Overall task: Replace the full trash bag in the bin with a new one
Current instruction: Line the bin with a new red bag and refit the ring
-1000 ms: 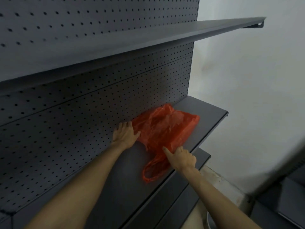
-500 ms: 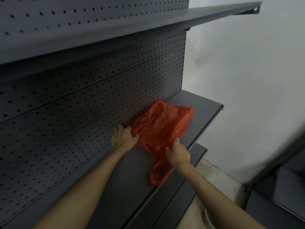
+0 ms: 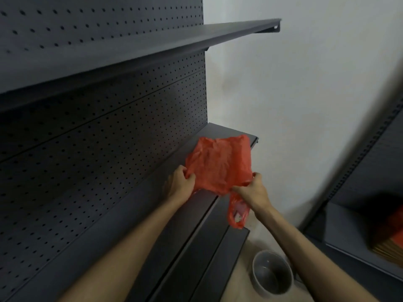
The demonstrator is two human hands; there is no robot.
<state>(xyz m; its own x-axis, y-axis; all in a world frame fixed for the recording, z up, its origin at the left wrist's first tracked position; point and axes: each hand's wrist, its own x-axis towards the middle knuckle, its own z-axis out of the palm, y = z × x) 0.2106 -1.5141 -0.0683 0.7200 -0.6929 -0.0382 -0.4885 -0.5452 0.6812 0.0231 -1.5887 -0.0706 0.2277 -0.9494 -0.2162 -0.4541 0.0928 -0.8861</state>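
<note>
Lifted off the shelf since half a second ago: the red plastic bag (image 3: 219, 165), which lay flat on the dark middle shelf (image 3: 229, 132), is now held up between both hands, and the view has swung down enough to show the floor.

Left hand (image 3: 180, 184): fingers curled, thumb on the near side, pinching the bag's lower left edge. Wrist straight, forearm running up from the lower left of the head view, above the shelf surface.

Right hand (image 3: 253, 191): fingers bunched round the bag's lower right corner, by the handle; knuckles upward, wrist bent slightly inward. Forearm comes in from the lower right, out past the shelf's front edge.

Bag hangs crumpled and partly spread between the two grips, upper part standing above the hands in front of the shelf's far end. One handle loop (image 3: 237, 214) dangles below the right hand.

Behind: perforated dark back panel (image 3: 98, 138) and an upper shelf (image 3: 163, 42). White wall (image 3: 305, 94) to the right. On the floor below, a round grey bin (image 3: 272, 273), open top, no liner visible inside. Blurred second shelving unit (image 3: 370, 214) at far right.
</note>
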